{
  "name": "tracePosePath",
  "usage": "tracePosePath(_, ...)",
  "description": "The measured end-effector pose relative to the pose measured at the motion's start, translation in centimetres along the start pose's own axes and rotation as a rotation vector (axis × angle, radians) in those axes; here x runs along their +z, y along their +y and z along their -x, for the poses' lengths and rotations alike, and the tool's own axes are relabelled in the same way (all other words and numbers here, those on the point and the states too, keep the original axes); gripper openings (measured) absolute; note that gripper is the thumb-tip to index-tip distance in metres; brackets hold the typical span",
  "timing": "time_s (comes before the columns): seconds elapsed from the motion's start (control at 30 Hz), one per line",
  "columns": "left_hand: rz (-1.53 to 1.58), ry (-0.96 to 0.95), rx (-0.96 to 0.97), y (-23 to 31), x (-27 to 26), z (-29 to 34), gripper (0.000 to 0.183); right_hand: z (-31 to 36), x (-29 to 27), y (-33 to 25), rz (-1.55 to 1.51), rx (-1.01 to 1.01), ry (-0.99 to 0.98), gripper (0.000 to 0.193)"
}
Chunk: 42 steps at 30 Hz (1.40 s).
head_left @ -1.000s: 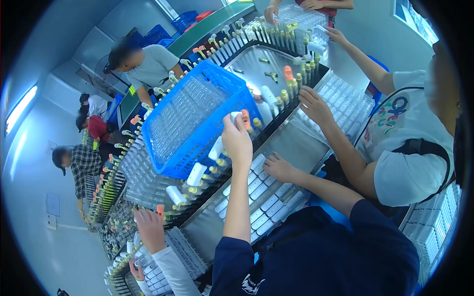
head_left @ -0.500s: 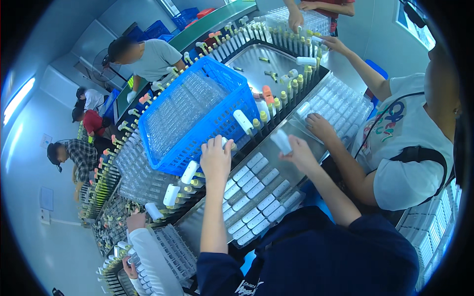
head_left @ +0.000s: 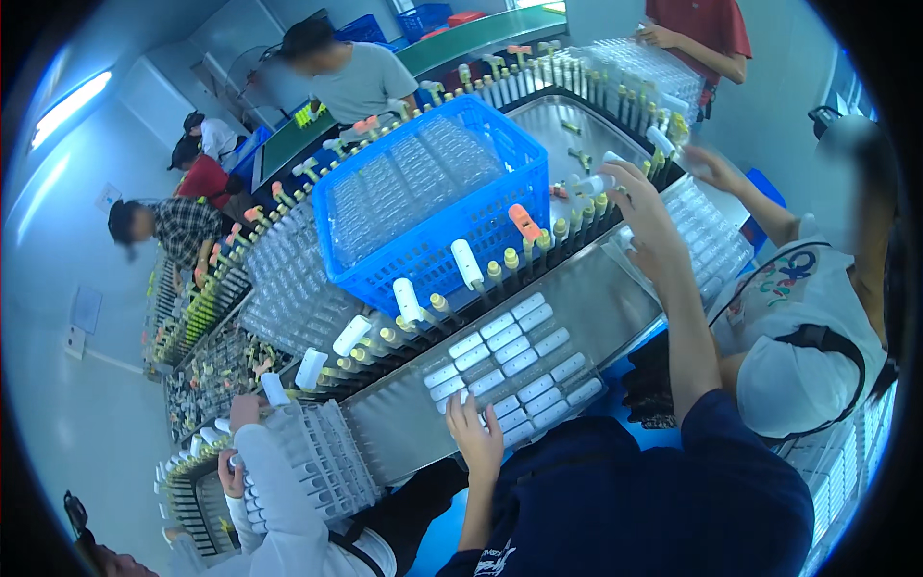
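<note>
While the left hand (head_left: 478, 438) rests flat, fingers spread, on the white tubes (head_left: 514, 370), the right hand (head_left: 642, 207), fingers clamped on one tube (head_left: 593, 184), should seat it squarely on a conveyor peg (head_left: 561, 231).

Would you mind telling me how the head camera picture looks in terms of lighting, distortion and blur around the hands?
Head view: strong fisheye, so the steel conveyor table bows and the corners are black; cool bluish light with glare off the metal; the left hand on the white tubes is fairly sharp; the right hand, holding a white tube, is slightly soft; faces are blurred.
</note>
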<state>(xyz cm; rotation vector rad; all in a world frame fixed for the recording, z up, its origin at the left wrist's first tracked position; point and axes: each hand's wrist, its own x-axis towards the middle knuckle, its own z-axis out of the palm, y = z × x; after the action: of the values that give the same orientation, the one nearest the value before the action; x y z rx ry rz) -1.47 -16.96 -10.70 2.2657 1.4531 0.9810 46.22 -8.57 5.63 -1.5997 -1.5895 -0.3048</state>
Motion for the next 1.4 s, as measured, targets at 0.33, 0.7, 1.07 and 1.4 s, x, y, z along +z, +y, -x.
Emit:
tracePosePath(0.33, 0.028, 0.081, -0.215, -3.6, -4.0, 3.2, 0.02, 3.9, 9.2, -11.4, -0.873, 0.925, 0.123, 0.041)
tracePosePath(0.7, -0.015, -0.117, -0.147, -4.2, -1.7, 2.9, 0.025, -1.2, 17.8, -14.5, -0.055, 0.452, -0.163, 0.037)
tracePosePath(1.07, -0.094, -0.14, -0.135, -6.0, -0.1, 2.3, 0.022, 4.9, 20.0, -24.4, -0.026, 0.222, -0.24, 0.068)
tracePosePath(1.4, -0.13, -0.423, 0.039, -8.5, -0.8, -2.6, 0.028, 22.5, 11.6, -19.0, -0.046, 0.184, -0.628, 0.028)
